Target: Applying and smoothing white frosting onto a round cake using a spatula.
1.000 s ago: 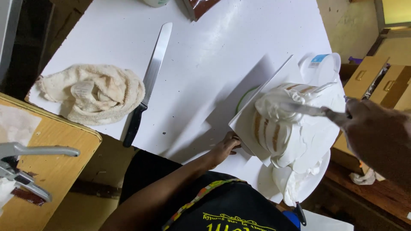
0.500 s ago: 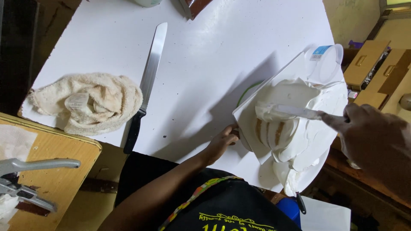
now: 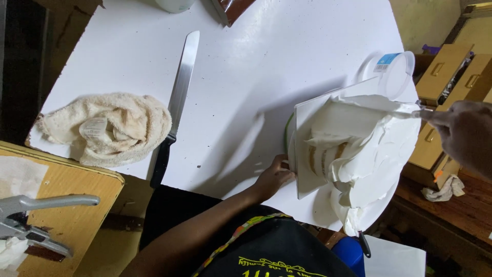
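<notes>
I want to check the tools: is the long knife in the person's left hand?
No, the long knife lies untouched on the white table, beside the towel.

The right hand (image 3: 464, 136) is cut off by the right edge, and the handle it grips is hidden in its fist — only the cream-smeared metal blade (image 3: 389, 109) is seen. Most of the white frosted cake (image 3: 359, 154) is buried under cream. The pale round container (image 3: 174, 4) and the brown packet (image 3: 236, 7) are cropped by the top edge.
</notes>
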